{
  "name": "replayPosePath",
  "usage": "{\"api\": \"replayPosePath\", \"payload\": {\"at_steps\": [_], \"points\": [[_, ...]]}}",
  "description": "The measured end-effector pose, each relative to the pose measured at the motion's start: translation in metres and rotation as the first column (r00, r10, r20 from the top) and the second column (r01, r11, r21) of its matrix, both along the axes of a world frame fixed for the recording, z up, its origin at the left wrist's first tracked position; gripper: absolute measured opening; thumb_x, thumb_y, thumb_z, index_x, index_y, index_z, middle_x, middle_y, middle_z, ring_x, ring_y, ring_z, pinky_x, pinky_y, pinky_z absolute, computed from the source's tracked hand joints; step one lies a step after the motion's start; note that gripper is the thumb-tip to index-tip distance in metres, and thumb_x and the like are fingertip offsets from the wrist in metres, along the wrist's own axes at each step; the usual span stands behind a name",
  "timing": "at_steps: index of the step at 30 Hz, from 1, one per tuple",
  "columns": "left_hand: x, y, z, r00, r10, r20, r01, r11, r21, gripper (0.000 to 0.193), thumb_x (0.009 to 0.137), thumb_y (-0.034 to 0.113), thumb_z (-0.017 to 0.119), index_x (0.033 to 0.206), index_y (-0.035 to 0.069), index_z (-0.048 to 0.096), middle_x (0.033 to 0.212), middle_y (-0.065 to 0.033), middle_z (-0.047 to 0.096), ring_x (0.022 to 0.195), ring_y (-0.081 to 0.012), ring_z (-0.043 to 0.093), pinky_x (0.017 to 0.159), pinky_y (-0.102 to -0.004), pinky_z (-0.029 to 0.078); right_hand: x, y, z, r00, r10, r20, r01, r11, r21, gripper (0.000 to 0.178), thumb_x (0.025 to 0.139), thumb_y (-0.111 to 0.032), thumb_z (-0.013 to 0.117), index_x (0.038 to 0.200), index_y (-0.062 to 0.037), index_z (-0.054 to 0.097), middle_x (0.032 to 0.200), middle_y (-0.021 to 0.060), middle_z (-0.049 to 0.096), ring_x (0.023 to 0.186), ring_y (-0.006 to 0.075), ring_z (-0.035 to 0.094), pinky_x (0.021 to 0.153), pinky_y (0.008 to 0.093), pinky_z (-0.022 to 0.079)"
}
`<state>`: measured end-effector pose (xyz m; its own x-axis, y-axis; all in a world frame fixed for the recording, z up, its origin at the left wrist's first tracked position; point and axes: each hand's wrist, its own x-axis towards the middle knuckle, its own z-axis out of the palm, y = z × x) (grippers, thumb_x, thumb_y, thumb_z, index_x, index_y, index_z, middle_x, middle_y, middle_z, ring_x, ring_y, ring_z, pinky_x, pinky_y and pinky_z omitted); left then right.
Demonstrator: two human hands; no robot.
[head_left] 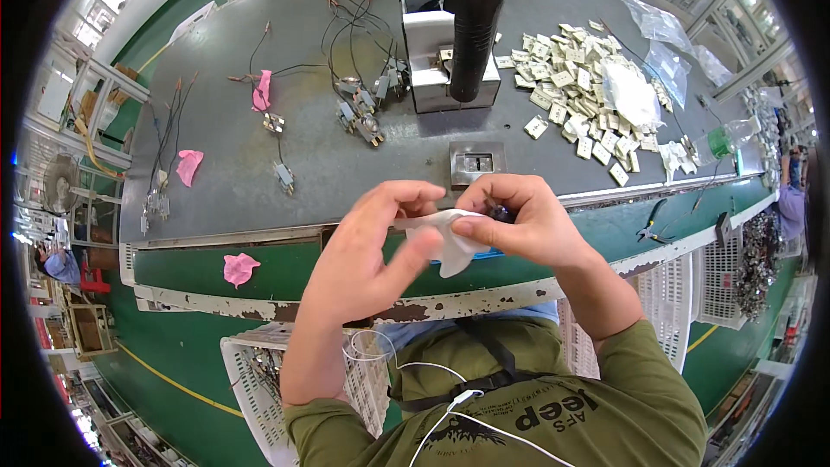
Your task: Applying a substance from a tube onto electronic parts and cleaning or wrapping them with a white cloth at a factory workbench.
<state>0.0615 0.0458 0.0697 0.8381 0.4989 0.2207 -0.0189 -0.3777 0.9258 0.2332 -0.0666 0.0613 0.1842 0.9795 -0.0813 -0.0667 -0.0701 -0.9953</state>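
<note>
An olive-green long-sleeved shirt [553,398] is worn — sleeves pushed up, dark print on the chest — crossed by a thin white cable [450,406].

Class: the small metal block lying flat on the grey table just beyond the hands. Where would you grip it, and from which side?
Grip the metal block by its left and right outer edges, coming from above. It lies flat and squarish, with bare table around it, so both sides look free. Its middle is recessed, so the rim probably gives better hold.

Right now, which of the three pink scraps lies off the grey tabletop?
The pink scrap on the green ledge in front of the bench, left of the left hand. The other two, one near the left edge and one farther back, lie on the grey tabletop.
</note>
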Motion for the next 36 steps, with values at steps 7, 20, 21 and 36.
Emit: {"api": "replayPosePath", "payload": {"at_steps": [7, 20, 21, 36], "points": [[-0.008, 0.021, -0.007, 0.988, -0.126, -0.093, 0.121, 0.991, -0.059, 0.015, 0.081, 0.013, 0.065, 0.089, 0.000, 0.061, 0.087, -0.0096, 0.061, 0.078, -0.0204, 0.057, 0.071, -0.0303, 0.045, 0.012, -0.004, 0.005, 0.989, 0.022, -0.149, -0.027, 0.999, -0.036, 0.015, 0.079, -0.012, 0.071, 0.082, -0.0013, 0.060, 0.064, -0.0008, 0.055, 0.043, 0.0006, 0.040, 0.038, 0.0162, 0.025], [0.001, 0.005, -0.012, 0.961, 0.193, 0.197, -0.171, 0.977, -0.126, 0.029, 0.094, 0.026, 0.054, 0.081, 0.000, 0.059, 0.080, -0.0024, 0.057, 0.069, -0.0073, 0.047, 0.060, -0.0207, 0.037, 0.007, -0.008, 0.008, 0.989, -0.016, -0.147, 0.012, 0.999, -0.032, 0.018, 0.082, -0.017, 0.069, 0.080, -0.0024, 0.058, 0.061, -0.0018, 0.052, 0.045, 0.0013, 0.039, 0.040, 0.0170, 0.027], [-0.001, 0.004, -0.009, 0.962, 0.189, 0.195, -0.167, 0.978, -0.124, 0.029, 0.094, 0.026, 0.054, 0.081, 0.000, 0.059, 0.080, -0.0024, 0.057, 0.069, -0.0073, 0.047, 0.060, -0.0207, 0.037, 0.006, -0.008, 0.007, 0.986, -0.013, -0.163, 0.005, 0.999, -0.048, 0.019, 0.083, -0.019, 0.068, 0.080, -0.0024, 0.058, 0.060, -0.0019, 0.052, 0.045, 0.0014, 0.039, 0.040, 0.0175, 0.027], [-0.004, 0.013, 0.015, 0.966, 0.061, -0.251, -0.010, 0.980, 0.201, 0.025, 0.088, 0.025, 0.062, 0.082, 0.001, 0.060, 0.054, -0.0064, 0.053, 0.047, -0.0092, 0.051, 0.045, -0.0233, 0.037, -0.010, 0.022, 0.001, 0.986, 0.106, 0.127, -0.120, 0.986, 0.112, 0.036, 0.079, -0.015, 0.073, 0.111, -0.0024, 0.062, 0.082, -0.0011, 0.059, 0.074, 0.0021, 0.050, 0.063, 0.0189, 0.041]]}}
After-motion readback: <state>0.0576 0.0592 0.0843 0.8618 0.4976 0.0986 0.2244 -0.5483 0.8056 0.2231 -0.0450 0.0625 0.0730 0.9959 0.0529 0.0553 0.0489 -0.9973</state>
